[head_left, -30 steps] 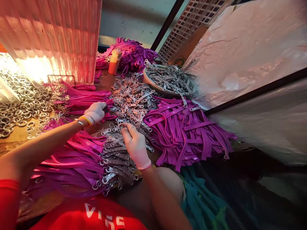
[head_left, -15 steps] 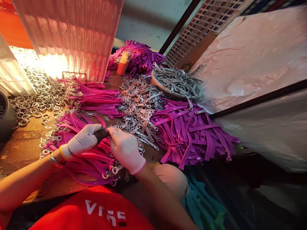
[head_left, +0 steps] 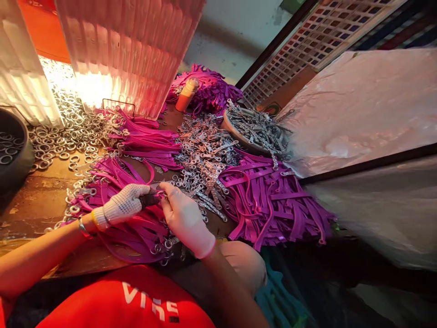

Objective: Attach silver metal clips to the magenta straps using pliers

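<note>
My left hand [head_left: 123,206], in a dotted white glove, is closed round a short dark-wrapped handle [head_left: 149,199]. A greyish pointed piece shows near its far end, but the kind of tool is unclear. Just right of it, my right hand [head_left: 186,221], in a white glove, pinches at the handle's tip. A small pink and metal bit shows between the fingers, too small to name. Below both hands lies a pile of magenta straps [head_left: 136,232] with metal rings at their ends. Loose metal chain pieces [head_left: 201,159] are heaped just beyond my right hand.
More purple straps [head_left: 269,200] lie at right, under a bowl [head_left: 228,125] of chains. Metal rings [head_left: 54,141] spread at left beside a dark bucket [head_left: 17,168]. An orange bottle [head_left: 187,95] stands at the back. Corrugated panels [head_left: 129,50] and plastic sheeting [head_left: 368,109] flank the work surface.
The view has shifted slightly. My right hand's fingers have moved a little away from the dark handle, showing a small pink and metal bit. My left hand keeps its grip.
</note>
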Tool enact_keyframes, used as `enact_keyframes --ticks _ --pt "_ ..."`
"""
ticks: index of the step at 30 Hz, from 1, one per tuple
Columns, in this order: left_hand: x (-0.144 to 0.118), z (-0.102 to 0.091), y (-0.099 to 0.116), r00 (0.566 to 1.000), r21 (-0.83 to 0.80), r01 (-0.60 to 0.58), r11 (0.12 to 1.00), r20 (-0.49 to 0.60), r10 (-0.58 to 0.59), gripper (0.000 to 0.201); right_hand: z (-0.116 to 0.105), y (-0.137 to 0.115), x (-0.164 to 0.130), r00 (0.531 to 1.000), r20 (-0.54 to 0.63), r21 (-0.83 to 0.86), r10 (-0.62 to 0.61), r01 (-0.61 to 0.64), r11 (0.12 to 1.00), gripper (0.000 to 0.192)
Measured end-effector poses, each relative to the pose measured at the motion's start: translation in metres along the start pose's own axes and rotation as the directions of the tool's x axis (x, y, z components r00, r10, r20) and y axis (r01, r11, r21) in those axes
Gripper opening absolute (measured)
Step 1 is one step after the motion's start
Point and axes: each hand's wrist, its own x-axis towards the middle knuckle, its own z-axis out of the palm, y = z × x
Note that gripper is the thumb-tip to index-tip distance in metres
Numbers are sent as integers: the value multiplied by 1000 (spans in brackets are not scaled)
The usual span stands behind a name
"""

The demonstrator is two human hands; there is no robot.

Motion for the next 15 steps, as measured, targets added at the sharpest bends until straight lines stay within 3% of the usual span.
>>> enact_keyframes --ticks 3,7,12,15 --pt "-5 -1 0 998 49 6 999 -64 -3 19 -8 -2 6 988 140 44 58 -65 997 45" --pt "-14 0 -6 997 178 -32 983 -62 44 15 0 -6 8 961 256 -148 107 -70 987 18" --pt "-11 4 -3 997 296 -72 952 24 68 19 14 -7 0 976 217 -335 -17 91 938 21" --pt "-2 -13 10 983 317 -134 939 160 86 24 17 -2 -7 990 110 -380 -88 124 917 26"
